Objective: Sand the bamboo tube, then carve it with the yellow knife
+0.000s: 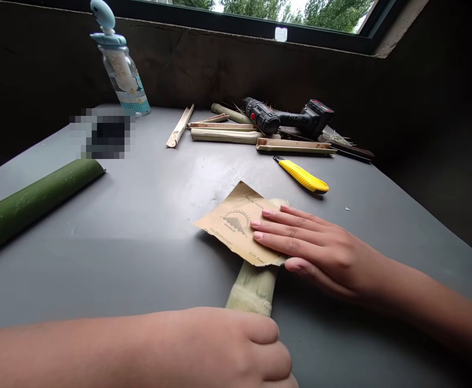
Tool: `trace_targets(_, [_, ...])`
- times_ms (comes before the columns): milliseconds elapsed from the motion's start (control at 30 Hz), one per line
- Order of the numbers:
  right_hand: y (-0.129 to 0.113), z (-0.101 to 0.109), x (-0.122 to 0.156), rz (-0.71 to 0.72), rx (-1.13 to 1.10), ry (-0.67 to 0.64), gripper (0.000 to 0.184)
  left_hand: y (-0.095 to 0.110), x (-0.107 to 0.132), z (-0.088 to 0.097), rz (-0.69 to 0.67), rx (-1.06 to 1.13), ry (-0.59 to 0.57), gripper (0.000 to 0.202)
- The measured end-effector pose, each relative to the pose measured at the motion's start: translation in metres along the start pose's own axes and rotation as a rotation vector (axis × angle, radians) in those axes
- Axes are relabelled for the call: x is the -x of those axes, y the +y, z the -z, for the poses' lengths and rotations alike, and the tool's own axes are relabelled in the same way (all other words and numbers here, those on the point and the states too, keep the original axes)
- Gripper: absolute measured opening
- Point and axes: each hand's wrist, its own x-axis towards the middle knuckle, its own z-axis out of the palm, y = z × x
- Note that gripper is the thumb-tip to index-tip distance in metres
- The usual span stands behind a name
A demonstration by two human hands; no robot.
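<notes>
A pale bamboo piece (254,288) lies on the grey table (139,237), pointing away from me. My left hand (223,347) is closed around its near end. A brown sheet of sandpaper (234,221) is draped over the bamboo's far part. My right hand (312,248) lies flat on the sandpaper with fingers stretched out, pressing it onto the bamboo. The bamboo's middle is hidden under the paper.
A yellow utility knife (303,177) lies just beyond the right hand. Several split bamboo strips (223,132) and a black cordless drill (288,117) sit at the back. A green bamboo stalk (34,202) lies at left, a clear bottle (123,70) at back left.
</notes>
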Motion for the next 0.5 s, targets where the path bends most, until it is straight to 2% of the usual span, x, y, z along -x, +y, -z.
trace_targets(133, [-0.0005, -0.0010, 0.0008, -0.012, 0.037, 0.019, 0.043, -0.0024, -0.0010, 0.0003, -0.007, -0.019, -0.021, 0.038])
trace_targets(367, [-0.0061, 0.0039, 0.0019, 0.135, 0.004, -0.013, 0.044, -0.0019, -0.0035, 0.0019, -0.024, -0.019, -0.023, 0.039])
trace_targets(500, [-0.0065, 0.0039, 0.0007, 0.112, -0.016, 0.005, 0.042, -0.0013, -0.0036, 0.0025, -0.012, -0.032, -0.029, 0.038])
